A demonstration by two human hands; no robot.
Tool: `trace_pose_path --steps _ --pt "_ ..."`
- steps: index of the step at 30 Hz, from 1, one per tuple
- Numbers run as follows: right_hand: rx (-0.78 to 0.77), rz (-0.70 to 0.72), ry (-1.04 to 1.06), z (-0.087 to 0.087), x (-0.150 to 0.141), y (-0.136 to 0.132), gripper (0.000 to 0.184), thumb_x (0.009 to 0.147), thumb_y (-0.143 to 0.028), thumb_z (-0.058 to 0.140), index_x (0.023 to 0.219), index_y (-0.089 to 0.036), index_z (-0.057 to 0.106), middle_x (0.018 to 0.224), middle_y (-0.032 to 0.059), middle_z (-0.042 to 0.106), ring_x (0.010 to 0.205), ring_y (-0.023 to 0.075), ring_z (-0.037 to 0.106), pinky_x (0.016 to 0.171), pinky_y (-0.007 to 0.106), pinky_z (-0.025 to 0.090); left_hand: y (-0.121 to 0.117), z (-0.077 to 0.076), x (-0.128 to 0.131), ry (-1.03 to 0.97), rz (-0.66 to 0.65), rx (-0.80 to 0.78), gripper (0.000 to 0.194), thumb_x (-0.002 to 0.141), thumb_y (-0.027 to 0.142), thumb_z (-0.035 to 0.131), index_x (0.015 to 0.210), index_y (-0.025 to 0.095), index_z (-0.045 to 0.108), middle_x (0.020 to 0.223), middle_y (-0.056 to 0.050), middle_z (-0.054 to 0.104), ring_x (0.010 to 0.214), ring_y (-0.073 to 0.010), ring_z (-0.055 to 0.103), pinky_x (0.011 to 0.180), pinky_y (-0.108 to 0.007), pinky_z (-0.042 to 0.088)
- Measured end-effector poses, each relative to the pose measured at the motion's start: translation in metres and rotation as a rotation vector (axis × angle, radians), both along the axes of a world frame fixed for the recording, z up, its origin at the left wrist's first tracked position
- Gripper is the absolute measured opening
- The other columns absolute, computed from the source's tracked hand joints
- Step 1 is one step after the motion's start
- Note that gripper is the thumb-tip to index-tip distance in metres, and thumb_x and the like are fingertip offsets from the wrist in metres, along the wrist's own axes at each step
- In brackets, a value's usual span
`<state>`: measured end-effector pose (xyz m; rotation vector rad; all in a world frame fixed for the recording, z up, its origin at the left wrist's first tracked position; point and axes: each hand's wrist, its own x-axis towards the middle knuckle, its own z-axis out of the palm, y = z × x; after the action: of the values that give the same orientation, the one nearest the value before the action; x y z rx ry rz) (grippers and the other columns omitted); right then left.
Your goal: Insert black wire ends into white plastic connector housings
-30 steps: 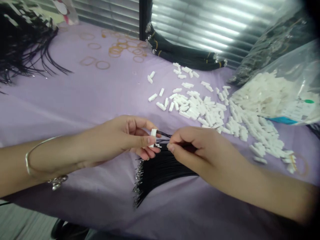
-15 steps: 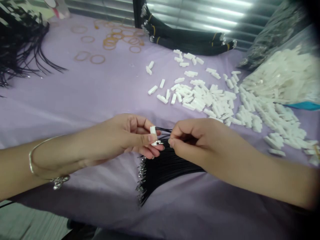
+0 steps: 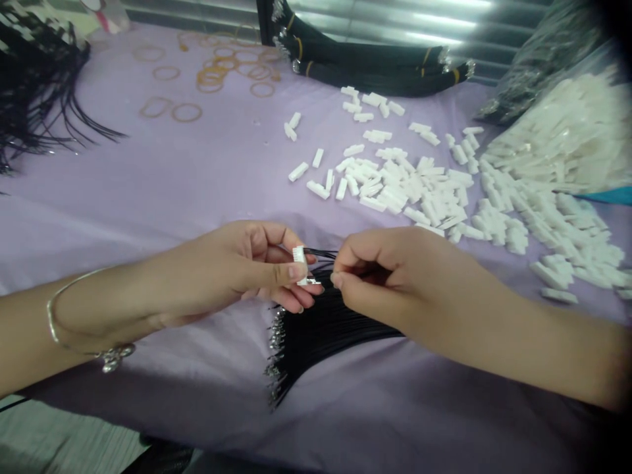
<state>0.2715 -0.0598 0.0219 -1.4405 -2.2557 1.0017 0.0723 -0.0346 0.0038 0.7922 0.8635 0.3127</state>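
Between thumb and fingers, my left hand (image 3: pixel 266 270) pinches a small white connector housing (image 3: pixel 299 263). Several thin black wires (image 3: pixel 320 254) run from its upper part toward my right hand (image 3: pixel 380 273), whose thumb and forefinger are closed on black wire. A metal terminal (image 3: pixel 312 281) shows at the lower right side of the housing; I cannot tell whether it is in a slot. Beneath both hands lies a fanned bundle of black wires (image 3: pixel 326 329), its metal-tipped ends pointing left. My right fingers hide part of the wires they hold.
Loose white connector housings (image 3: pixel 419 191) are heaped on the purple cloth (image 3: pixel 207 164), beside a clear bag of more housings (image 3: pixel 567 131). Rubber bands (image 3: pixel 212 76) lie at the back. Banded black wire bundles (image 3: pixel 365 66) rest behind, with more black wires (image 3: pixel 44 85) at far left.
The camera view has shifted slightly. Both hands keep their hold on the connector housing and the wires, with almost no movement between them.
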Motion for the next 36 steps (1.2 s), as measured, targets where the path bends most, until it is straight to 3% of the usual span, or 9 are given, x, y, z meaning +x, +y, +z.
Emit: trace_pose_path --steps 16,30,36 --pt "-0.113 -0.005 0.009 0.0015 0.0028 -0.0007 0.016 0.075 -0.019 0.054 0.061 -0.02 0.06 0.044 -0.0091 0.045 0.04 0.0033 0.038 0.034 0.015 0.024 0.0012 -0.0068 -0.0027 -0.046 -0.038 0.034 0.006 0.082 0.008 0.065 0.08 0.014 0.065 0.076 -0.002 0.074 0.069 -0.01 0.071 0.063 -0.015 0.058" --pt "-0.072 -0.021 -0.012 0.0028 0.0015 -0.0009 0.018 0.076 -0.019 0.054 0.059 -0.02 0.06 0.045 -0.008 0.047 0.041 0.0041 0.039 0.034 0.017 0.025 -0.0001 0.0013 0.0013 0.04 -0.035 0.063 0.009 0.08 0.011 0.067 0.073 0.015 0.063 0.068 0.001 0.072 0.058 -0.0075 0.066 0.054 -0.01 0.055" --pt "-0.099 -0.016 0.016 0.0033 -0.0001 -0.0032 0.016 0.076 -0.018 0.055 0.061 -0.02 0.06 0.047 -0.0089 0.051 0.042 0.003 0.042 0.036 0.015 0.028 -0.0003 0.003 0.0024 0.025 0.018 -0.016 0.01 0.078 0.01 0.068 0.073 0.015 0.061 0.066 0.0 0.072 0.059 -0.0102 0.068 0.056 -0.014 0.057"
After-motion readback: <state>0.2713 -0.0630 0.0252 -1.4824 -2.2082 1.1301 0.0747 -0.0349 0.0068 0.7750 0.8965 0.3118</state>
